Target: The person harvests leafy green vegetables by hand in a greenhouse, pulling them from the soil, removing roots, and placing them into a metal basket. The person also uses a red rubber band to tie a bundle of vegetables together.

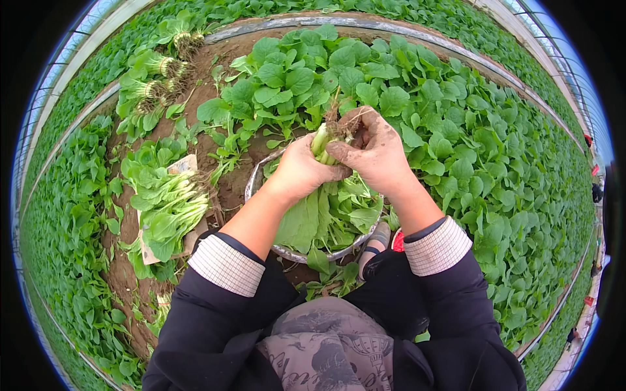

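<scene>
My left hand [306, 167] is closed round the pale stems of a few pulled leafy green plants [313, 210], their leaves hanging down below it. The soil-stained fingers of my right hand [374, 149] pinch at the root end, where brown roots [332, 117] with soil stick up. Both hands are above a round basin [254, 181] with a pale rim, which holds loose green leaves [362, 210]. Part of the stems is hidden behind my fingers.
A dense bed of leafy greens [459, 132] grows ahead and to the right. Left of the basin, loose plants [171, 210] lie on a board [146, 249]. Several tied bundles [159, 66] rest on the soil at upper left. My shoe [376, 242] is beside the basin.
</scene>
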`<move>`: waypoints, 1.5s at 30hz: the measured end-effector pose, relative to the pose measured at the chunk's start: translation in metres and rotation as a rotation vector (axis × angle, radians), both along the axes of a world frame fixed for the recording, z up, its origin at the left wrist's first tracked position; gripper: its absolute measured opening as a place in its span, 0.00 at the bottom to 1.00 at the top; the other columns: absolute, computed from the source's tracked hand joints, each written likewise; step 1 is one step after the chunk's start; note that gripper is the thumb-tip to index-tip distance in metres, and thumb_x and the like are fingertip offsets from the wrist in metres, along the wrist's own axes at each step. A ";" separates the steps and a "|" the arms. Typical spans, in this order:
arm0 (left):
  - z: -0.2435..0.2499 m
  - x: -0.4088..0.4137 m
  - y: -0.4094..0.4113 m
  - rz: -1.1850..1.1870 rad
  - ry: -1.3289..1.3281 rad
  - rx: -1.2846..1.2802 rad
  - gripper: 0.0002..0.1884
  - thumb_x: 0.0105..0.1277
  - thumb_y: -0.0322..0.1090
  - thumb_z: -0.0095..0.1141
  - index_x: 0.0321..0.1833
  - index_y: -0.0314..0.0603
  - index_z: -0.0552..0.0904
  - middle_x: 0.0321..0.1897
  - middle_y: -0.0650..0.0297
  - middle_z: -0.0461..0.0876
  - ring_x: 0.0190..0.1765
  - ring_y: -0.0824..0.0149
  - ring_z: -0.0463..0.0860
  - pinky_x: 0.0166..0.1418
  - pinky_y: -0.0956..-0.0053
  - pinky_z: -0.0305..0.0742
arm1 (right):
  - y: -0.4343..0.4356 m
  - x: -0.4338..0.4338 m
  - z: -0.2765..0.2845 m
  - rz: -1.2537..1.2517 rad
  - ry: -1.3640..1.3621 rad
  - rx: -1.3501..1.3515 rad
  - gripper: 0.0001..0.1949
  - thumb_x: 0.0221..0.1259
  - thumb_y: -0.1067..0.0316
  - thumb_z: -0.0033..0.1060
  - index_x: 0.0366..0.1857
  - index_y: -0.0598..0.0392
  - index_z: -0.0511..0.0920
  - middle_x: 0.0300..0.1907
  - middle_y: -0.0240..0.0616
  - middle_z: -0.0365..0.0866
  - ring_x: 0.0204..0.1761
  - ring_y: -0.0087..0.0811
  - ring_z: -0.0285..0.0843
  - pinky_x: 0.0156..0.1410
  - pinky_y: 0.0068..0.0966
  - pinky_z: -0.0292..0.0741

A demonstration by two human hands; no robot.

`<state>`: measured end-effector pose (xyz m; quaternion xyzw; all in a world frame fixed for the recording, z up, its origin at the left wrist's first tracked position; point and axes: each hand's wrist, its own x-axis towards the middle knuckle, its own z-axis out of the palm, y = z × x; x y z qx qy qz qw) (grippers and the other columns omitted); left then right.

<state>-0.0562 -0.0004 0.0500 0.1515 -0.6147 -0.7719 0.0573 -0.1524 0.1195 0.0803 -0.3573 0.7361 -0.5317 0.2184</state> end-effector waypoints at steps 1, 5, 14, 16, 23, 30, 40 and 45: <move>-0.002 0.000 0.000 0.009 -0.009 -0.040 0.28 0.45 0.24 0.71 0.51 0.36 0.76 0.42 0.66 0.81 0.44 0.73 0.79 0.50 0.75 0.76 | 0.000 0.000 -0.003 0.001 0.046 0.014 0.14 0.50 0.74 0.66 0.42 0.59 0.75 0.34 0.28 0.76 0.33 0.17 0.74 0.42 0.18 0.74; -0.009 0.000 0.001 0.014 0.008 -0.088 0.33 0.43 0.26 0.74 0.55 0.35 0.74 0.44 0.65 0.80 0.45 0.72 0.79 0.51 0.74 0.76 | -0.003 -0.002 -0.013 0.020 -0.079 -0.073 0.13 0.50 0.73 0.68 0.40 0.59 0.76 0.34 0.29 0.77 0.34 0.18 0.75 0.42 0.18 0.75; -0.007 0.003 0.003 0.004 -0.091 0.040 0.28 0.46 0.21 0.69 0.53 0.35 0.75 0.44 0.63 0.80 0.45 0.69 0.80 0.50 0.73 0.77 | -0.008 -0.002 -0.010 0.056 -0.160 -0.225 0.10 0.52 0.76 0.67 0.37 0.59 0.76 0.37 0.31 0.78 0.39 0.21 0.75 0.49 0.21 0.76; -0.013 0.008 0.004 0.088 -0.056 0.189 0.22 0.50 0.16 0.62 0.50 0.35 0.77 0.42 0.63 0.81 0.43 0.68 0.81 0.48 0.72 0.78 | -0.018 0.000 -0.009 0.124 -0.092 -0.151 0.12 0.54 0.71 0.68 0.40 0.59 0.76 0.39 0.31 0.77 0.40 0.21 0.75 0.49 0.21 0.76; -0.018 0.016 -0.008 0.201 -0.030 -0.288 0.16 0.54 0.18 0.63 0.46 0.35 0.76 0.37 0.63 0.81 0.43 0.70 0.82 0.47 0.75 0.77 | 0.017 -0.101 -0.046 -0.041 -0.175 0.051 0.17 0.61 0.57 0.60 0.46 0.60 0.78 0.34 0.33 0.81 0.30 0.18 0.77 0.36 0.19 0.75; -0.018 0.004 0.001 0.117 -0.010 -0.107 0.16 0.57 0.17 0.58 0.47 0.36 0.75 0.39 0.62 0.79 0.45 0.68 0.80 0.51 0.73 0.75 | 0.146 -0.141 -0.302 0.653 0.151 1.571 0.16 0.47 0.72 0.55 0.41 0.60 0.83 0.47 0.55 0.81 0.50 0.48 0.80 0.53 0.39 0.75; -0.046 -0.018 -0.011 0.093 -0.246 -0.155 0.20 0.51 0.13 0.60 0.47 0.35 0.74 0.39 0.60 0.80 0.45 0.67 0.81 0.50 0.71 0.77 | 0.098 -0.188 -0.388 0.316 0.636 1.269 0.15 0.60 0.64 0.48 0.47 0.52 0.81 0.51 0.40 0.79 0.51 0.40 0.77 0.59 0.35 0.70; -0.057 -0.034 -0.016 0.029 -0.362 -0.119 0.22 0.50 0.13 0.62 0.48 0.35 0.74 0.39 0.61 0.80 0.46 0.68 0.80 0.51 0.72 0.77 | 0.111 -0.261 -0.434 -0.496 0.280 1.171 0.15 0.62 0.61 0.49 0.52 0.46 0.79 0.55 0.35 0.78 0.53 0.43 0.77 0.54 0.39 0.71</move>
